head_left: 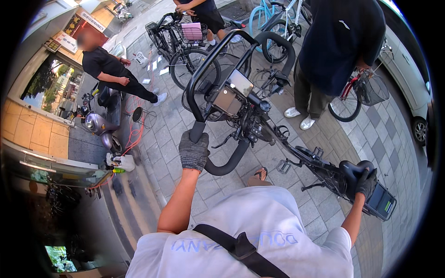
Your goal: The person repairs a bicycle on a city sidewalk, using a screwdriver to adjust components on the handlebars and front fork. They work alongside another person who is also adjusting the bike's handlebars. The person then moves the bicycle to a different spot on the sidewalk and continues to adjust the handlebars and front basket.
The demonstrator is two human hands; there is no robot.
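Observation:
My left hand (pixel 192 150), in a dark grey knit glove, is closed round the padded black handlebar (pixel 222 167) of a black bicycle (pixel 296 155), near a tall tubular frame. A phone-like screen (pixel 240 81) and a boxy unit (pixel 225 99) are mounted between the bars. My right hand (pixel 365 185), gloved too, grips the black saddle (pixel 350 169) at lower right, with its fingers bent over it. Behind the saddle is a black rear rack (pixel 384 206). My sandalled foot (pixel 259 173) shows below the frame.
A person in black (pixel 111 69) stands left near a scooter (pixel 99 123) and red cables (pixel 134 139). Another person (pixel 333 46) stands close on the right by a red bicycle (pixel 345 106). A third (pixel 199 11) is behind other bicycles (pixel 194 69). A white car (pixel 405 83) lines the right edge.

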